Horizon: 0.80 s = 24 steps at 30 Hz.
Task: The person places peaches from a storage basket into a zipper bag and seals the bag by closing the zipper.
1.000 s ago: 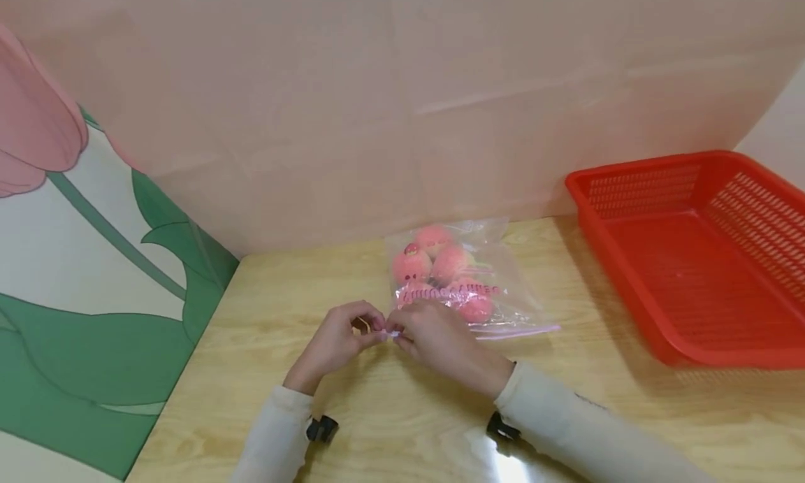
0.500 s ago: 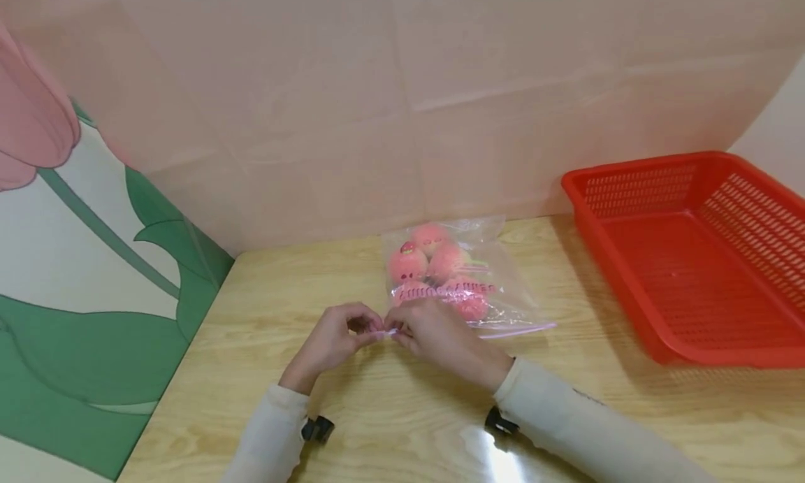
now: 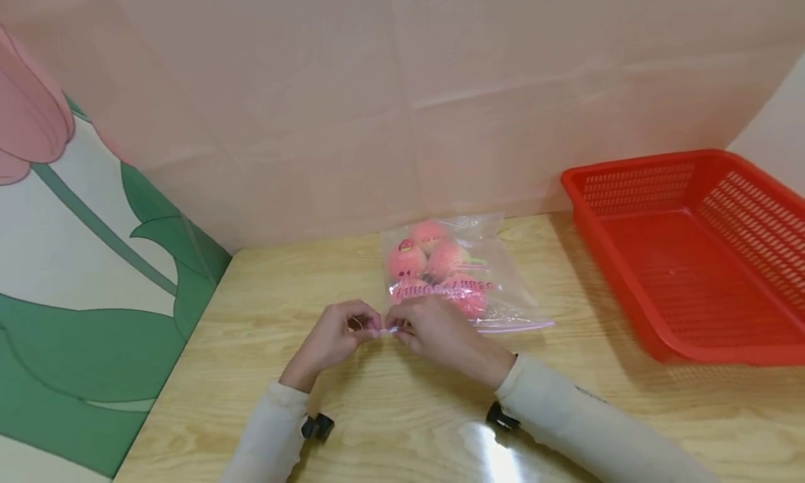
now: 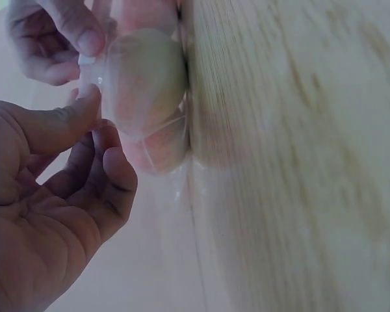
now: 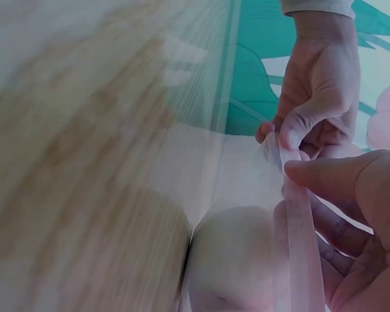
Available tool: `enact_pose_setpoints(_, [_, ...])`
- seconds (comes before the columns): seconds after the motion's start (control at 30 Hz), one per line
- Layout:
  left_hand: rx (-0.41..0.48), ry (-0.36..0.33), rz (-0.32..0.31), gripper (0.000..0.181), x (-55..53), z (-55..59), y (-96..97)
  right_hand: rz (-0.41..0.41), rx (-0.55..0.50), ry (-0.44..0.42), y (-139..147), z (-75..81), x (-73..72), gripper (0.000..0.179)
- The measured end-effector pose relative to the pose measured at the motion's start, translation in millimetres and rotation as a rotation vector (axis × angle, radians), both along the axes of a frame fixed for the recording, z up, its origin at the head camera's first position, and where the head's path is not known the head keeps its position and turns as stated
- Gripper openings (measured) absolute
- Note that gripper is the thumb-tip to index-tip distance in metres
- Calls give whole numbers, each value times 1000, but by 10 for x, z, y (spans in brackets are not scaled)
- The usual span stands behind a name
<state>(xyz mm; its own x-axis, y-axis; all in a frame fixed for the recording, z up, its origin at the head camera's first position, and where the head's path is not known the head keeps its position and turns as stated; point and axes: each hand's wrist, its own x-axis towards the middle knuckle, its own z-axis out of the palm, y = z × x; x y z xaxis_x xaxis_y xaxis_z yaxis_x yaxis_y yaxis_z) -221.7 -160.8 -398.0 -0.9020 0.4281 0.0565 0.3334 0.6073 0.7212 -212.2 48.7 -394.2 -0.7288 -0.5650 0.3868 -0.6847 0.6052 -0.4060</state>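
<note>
A clear zip bag (image 3: 503, 277) with pink printing lies on the table, several pink-and-yellow peaches (image 3: 405, 261) inside it. Its pale pink zip strip (image 3: 518, 326) runs along the edge nearest the person. At that strip's left end, my left hand (image 3: 330, 337) pinches the bag's corner between thumb and fingers. Right beside it, my right hand (image 3: 445, 336) pinches the same strip, thumb and fingertips nearly meeting the left ones. A small white piece (image 4: 86, 59) shows at the right thumb in the left wrist view. From the right wrist, the zip strip (image 5: 299, 227) stretches toward the camera.
A large red plastic basket (image 3: 685, 273) stands to the right on the wooden table (image 3: 264, 287). A pinkish covering (image 3: 302, 119) rises behind the table. At the left is a panel (image 3: 119, 357) with a tulip pattern.
Both hands keep their pinch at the bag's left corner and hardly move. The whole head view shifts slightly.
</note>
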Motion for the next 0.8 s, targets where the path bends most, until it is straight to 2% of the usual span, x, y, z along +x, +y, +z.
enact_pose_setpoints(0.27, [-26, 18, 28, 11, -5, 54, 3, -9, 12, 8, 6, 40, -22, 11])
enact_pose_setpoints(0.47, [-30, 19, 47, 13, 3, 52, 2, -17, 5, -7, 9, 35, -28, 9])
enact_pose_setpoints(0.67, [-47, 59, 18, 12, 8, 45, 51, -48, 43, 16, 25, 32, -27, 8])
enact_pose_setpoints(0.8, [-55, 63, 39, 11, 20, 41, 67, -57, 51, 12, 26, 25, -34, 7])
